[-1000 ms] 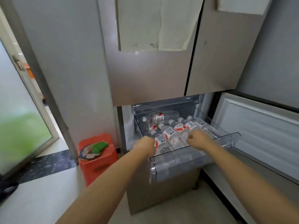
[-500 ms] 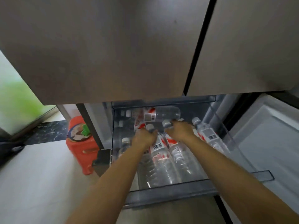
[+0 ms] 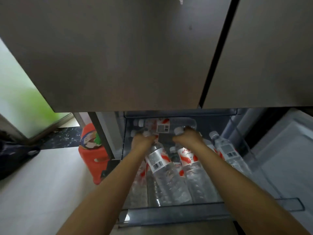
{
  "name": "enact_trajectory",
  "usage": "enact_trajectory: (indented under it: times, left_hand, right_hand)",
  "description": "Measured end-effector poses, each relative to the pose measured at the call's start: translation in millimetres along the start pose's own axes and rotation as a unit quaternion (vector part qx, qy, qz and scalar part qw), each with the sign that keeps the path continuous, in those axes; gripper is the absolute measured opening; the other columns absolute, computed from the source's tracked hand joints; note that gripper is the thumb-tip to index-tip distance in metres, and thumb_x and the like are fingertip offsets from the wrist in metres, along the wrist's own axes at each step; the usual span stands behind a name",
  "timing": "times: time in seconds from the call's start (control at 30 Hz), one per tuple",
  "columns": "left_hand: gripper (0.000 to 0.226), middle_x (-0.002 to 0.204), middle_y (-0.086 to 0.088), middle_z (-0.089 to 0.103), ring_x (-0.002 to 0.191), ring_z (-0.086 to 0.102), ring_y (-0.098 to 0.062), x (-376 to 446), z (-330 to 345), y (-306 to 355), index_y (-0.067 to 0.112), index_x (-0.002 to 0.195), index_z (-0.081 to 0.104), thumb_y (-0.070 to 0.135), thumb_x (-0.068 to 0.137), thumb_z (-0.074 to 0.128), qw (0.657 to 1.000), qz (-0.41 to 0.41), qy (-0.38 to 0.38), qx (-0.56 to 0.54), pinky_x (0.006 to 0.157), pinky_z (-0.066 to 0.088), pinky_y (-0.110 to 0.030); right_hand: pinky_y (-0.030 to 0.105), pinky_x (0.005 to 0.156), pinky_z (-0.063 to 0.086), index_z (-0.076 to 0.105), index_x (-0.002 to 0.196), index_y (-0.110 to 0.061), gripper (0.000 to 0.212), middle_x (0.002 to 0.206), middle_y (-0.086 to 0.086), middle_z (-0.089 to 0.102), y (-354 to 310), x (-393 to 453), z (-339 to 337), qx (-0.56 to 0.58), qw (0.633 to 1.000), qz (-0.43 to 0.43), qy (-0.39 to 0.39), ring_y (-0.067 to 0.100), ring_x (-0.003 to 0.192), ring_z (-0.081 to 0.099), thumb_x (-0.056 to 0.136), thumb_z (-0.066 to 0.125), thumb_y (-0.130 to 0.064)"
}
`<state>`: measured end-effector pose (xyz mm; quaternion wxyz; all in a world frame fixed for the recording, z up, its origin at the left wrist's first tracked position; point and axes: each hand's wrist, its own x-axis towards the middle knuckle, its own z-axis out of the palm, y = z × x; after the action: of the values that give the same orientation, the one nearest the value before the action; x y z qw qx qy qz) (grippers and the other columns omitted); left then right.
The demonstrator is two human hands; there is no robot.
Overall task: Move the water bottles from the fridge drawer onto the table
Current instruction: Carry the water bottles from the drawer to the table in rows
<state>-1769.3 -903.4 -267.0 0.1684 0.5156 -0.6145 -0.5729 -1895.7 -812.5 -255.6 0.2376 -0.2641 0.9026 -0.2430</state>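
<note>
Both bare hands are reaching into the clear plastic fridge drawer (image 3: 169,216): the left hand (image 3: 143,141) is gripping the neck of a clear red-labelled water bottle (image 3: 162,168), the right hand (image 3: 188,139) is clasping a second red-labelled bottle (image 3: 191,165).

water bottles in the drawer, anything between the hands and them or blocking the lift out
Nothing stands between: the left hand and right hand already grip bottle necks in the fridge drawer. Above them, the closed upper fridge doors overhang the drawer's rear.

Clear fridge drawer (image 3: 171,215) — water bottles (image 3: 194,180) lying inside it.
</note>
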Motion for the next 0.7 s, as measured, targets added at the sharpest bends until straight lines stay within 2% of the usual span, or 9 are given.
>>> enact_trajectory:
  times: [0.07,0.1,0.17,0.23,0.33,0.4,0.53,0.6,0.7]
  left_hand:
    - [0.011,0.080,-0.009,0.062,0.072,0.060,-0.023,-17.1,-19.5,5.2,0.007,0.081,0.057,0.017,0.083,0.062,0.999,0.022,0.027,0.001,0.059,0.049,-0.026]
    - [0.014,0.071,-0.005,0.057,0.064,0.055,-0.018,-26.7,-29.1,8.0,0.009,0.072,0.054,0.014,0.083,0.062,0.999,0.043,0.026,0.012,0.052,0.043,-0.023]
    - [0.027,0.061,0.000,0.051,0.057,0.050,-0.014,-47.5,-45.9,15.8,0.015,0.060,0.049,0.011,0.083,0.062,0.994,0.091,-0.001,0.059,0.047,0.039,-0.021]
    - [0.028,0.060,0.003,0.051,0.055,0.049,-0.009,-69.9,-56.5,25.8,0.018,0.058,0.051,0.011,0.082,0.064,0.986,0.127,-0.035,0.106,0.045,0.039,-0.017]
    - [0.007,0.074,-0.001,0.058,0.067,0.054,-0.013,-104.6,-63.6,40.0,0.009,0.075,0.064,0.011,0.081,0.065,0.964,0.192,-0.066,0.173,0.056,0.044,-0.019]
    - [0.014,0.083,-0.006,0.059,0.078,0.055,-0.017,-127.5,-64.1,45.3,0.002,0.091,0.068,0.011,0.080,0.065,0.949,0.233,-0.072,0.199,0.067,0.045,-0.026]
    - [0.019,0.102,-0.006,0.062,0.096,0.056,-0.019,-167.3,-73.0,57.9,0.007,0.098,0.067,0.014,0.080,0.064,0.913,0.329,-0.032,0.240,0.081,0.044,-0.030]
    - [0.015,0.105,-0.005,0.061,0.100,0.056,-0.020,-181.6,-89.5,68.6,0.012,0.094,0.065,0.014,0.080,0.064,0.903,0.356,-0.001,0.240,0.083,0.045,-0.030]
    - [0.015,0.098,-0.002,0.059,0.097,0.057,-0.019,-203.8,-128.3,85.0,0.011,0.094,0.065,0.015,0.080,0.064,0.893,0.368,0.062,0.249,0.082,0.045,-0.027]
  right_hand:
    - [0.020,0.053,0.034,0.051,0.075,-0.021,0.018,0.078,-0.002,0.054,-11.0,-14.7,-7.5,0.020,1.000,-0.014,0.003,0.013,0.067,0.052,0.077,0.063,-0.034]
    - [0.020,0.056,0.036,0.055,0.074,-0.020,0.017,0.078,-0.001,0.056,-16.3,-23.9,-11.4,0.026,0.999,-0.024,0.007,0.015,0.069,0.055,0.077,0.064,-0.034]
    - [0.023,0.066,0.039,0.064,0.085,-0.015,0.019,0.082,0.000,0.058,-23.1,-47.0,-17.6,0.029,0.997,-0.057,0.038,0.021,0.082,0.060,0.076,0.066,-0.031]
    - [0.024,0.067,0.037,0.065,0.093,-0.011,0.027,0.084,0.000,0.054,-25.1,-73.8,-22.0,0.012,0.991,-0.096,0.088,0.020,0.083,0.056,0.074,0.070,-0.029]
    - [0.020,0.058,0.033,0.063,0.086,-0.012,0.027,0.084,0.000,0.047,-23.7,-111.8,-30.3,-0.023,0.979,-0.141,0.147,0.019,0.078,0.050,0.068,0.074,-0.029]
    - [0.019,0.049,0.028,0.058,0.075,-0.016,0.022,0.078,0.000,0.051,-19.9,-132.3,-39.2,-0.022,0.976,-0.143,0.163,0.019,0.073,0.051,0.067,0.074,-0.029]
    - [0.018,0.044,0.026,0.041,0.053,-0.025,0.035,0.060,-0.006,0.049,-24.7,-164.5,-63.5,0.009,0.966,-0.169,0.195,0.015,0.061,0.047,0.069,0.072,-0.026]
    - [0.017,0.043,0.025,0.043,0.054,-0.023,0.032,0.061,-0.003,0.050,-40.4,-179.7,-75.1,0.014,0.951,-0.221,0.215,0.015,0.059,0.046,0.068,0.072,-0.023]
    - [0.015,0.046,0.028,0.051,0.067,-0.018,0.022,0.070,-0.001,0.053,-72.4,-206.0,-92.9,0.035,0.928,-0.298,0.222,0.016,0.065,0.049,0.068,0.073,-0.022]
